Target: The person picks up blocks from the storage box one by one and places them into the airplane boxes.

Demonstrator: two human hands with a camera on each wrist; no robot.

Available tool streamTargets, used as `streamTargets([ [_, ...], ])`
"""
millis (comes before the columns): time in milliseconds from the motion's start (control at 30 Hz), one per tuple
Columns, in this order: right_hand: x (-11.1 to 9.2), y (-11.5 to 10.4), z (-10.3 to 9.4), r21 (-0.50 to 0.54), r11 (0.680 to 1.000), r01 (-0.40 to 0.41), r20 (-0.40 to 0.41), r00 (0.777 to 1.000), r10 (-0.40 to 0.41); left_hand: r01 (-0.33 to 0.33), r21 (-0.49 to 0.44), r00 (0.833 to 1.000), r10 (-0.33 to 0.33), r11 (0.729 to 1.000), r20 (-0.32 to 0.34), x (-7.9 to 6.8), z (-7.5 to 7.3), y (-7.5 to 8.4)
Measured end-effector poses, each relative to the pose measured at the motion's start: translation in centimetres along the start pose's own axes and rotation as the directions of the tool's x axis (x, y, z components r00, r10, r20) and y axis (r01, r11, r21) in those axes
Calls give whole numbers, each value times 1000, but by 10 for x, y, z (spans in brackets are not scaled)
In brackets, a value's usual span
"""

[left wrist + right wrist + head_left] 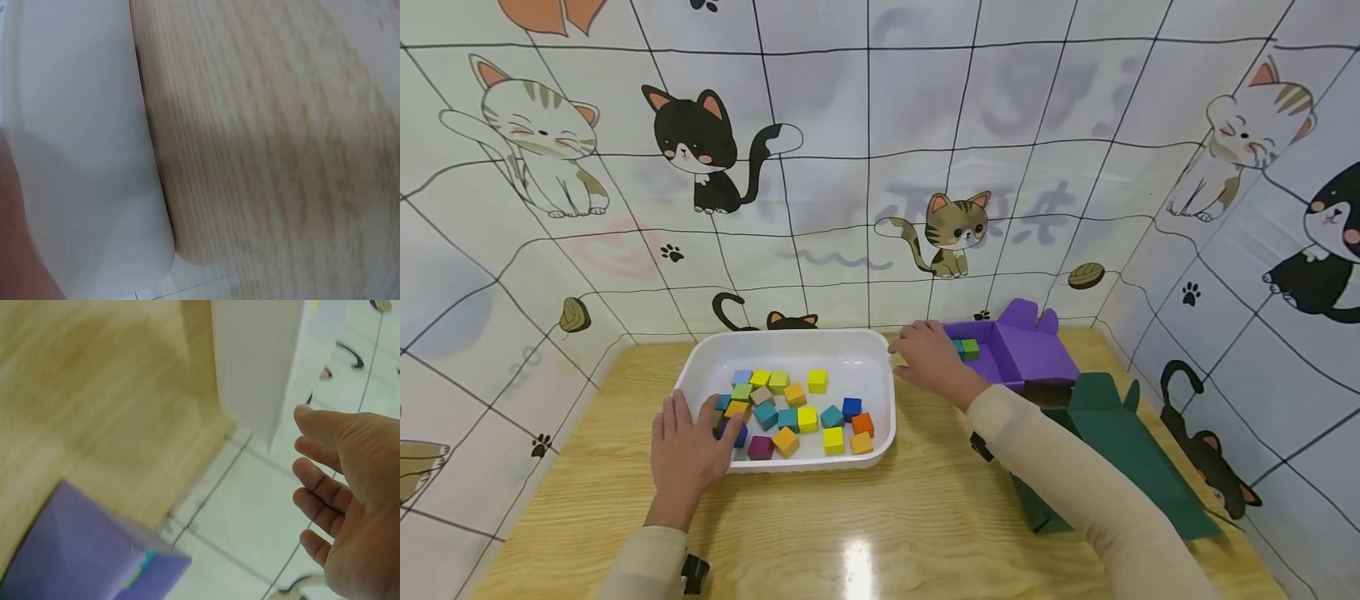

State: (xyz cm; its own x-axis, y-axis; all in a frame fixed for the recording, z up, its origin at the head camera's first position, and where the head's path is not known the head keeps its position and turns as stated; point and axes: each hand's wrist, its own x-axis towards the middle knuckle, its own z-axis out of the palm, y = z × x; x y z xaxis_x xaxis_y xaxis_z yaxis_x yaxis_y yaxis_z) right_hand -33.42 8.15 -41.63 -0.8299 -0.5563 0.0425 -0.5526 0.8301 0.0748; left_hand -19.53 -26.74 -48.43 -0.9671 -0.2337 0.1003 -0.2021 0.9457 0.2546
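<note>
A white tray (880,400) holds many small coloured cubes, among them a yellow cube (807,419), a purple cube (760,448) and a red-orange cube (862,423). My left hand (688,450) rests over the tray's front left corner, its thumb side inside the rim near a dark blue cube (735,432). Only a strip of that hand (22,244) shows beside the tray wall (87,144) in the left wrist view. My right hand (936,358) hovers between the tray's right end and a purple box (1045,358). Its fingers (322,487) are loosely bent and hold nothing.
Inside the purple box lie a green cube (971,349) and a blue one beside it. A dark green box (1138,467) with its lid raised stands at the right, partly behind my right sleeve (1075,483). Cat-patterned cloth (827,192) walls the wooden table (850,533) at the back and sides.
</note>
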Motion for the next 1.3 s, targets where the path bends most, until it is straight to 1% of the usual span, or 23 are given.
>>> streamTargets([
  [100,0,-14,4,18,1000,22,33,999,-23,-3,3,1000,3,1000,1,0,0,0],
  [200,0,-24,8,-4,999,52,58,997,-51,-6,5,1000,6,1000,3,0,0,0],
  [333,3,-34,15,-37,995,96,73,993,-93,-2,0,1000,2,1000,9,1,-2,0],
  [533,2,-49,22,-26,991,131,94,987,-128,2,12,1000,-2,1000,27,0,-3,0],
  [833,7,-67,28,-20,992,122,152,981,-117,-6,11,1000,6,1000,15,-2,-6,-1],
  [1067,10,-70,31,-17,993,117,158,981,-113,6,10,1000,-6,1000,21,-1,-6,0],
  [1300,11,-69,32,-8,996,91,196,977,-88,3,1,999,-3,1000,37,-1,-4,2],
])
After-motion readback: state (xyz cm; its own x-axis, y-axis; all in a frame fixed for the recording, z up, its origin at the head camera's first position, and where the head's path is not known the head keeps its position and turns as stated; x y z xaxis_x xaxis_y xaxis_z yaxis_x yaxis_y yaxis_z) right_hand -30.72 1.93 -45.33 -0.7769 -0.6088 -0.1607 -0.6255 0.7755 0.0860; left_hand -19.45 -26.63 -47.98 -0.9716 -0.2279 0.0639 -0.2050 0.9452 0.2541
